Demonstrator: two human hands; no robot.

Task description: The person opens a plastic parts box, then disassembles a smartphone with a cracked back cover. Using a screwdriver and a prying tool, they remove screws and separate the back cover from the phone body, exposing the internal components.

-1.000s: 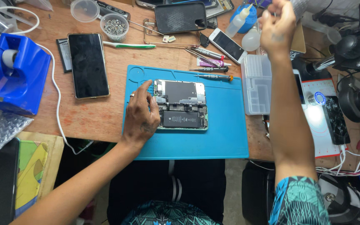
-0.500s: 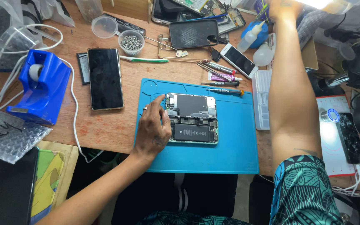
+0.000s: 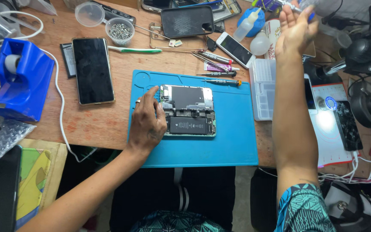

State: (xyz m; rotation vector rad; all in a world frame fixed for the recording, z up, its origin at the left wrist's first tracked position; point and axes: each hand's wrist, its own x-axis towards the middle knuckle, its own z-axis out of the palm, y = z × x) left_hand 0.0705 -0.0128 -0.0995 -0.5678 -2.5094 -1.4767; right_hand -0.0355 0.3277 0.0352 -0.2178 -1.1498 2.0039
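Bright, even light; sharp focus; slight wide-angle bending at edges.

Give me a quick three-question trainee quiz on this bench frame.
1. True or false: the left hand rests on the opened phone.
2. What does the opened phone lie on? A) bare wood B) blue mat C) parts tray
3. Where is the right hand: on the mat, or raised at the bench's far side?

Key:
1. True; its fingers touch the phone's left edge.
2. B
3. Raised at the far side; it seems to hold a thin tool.
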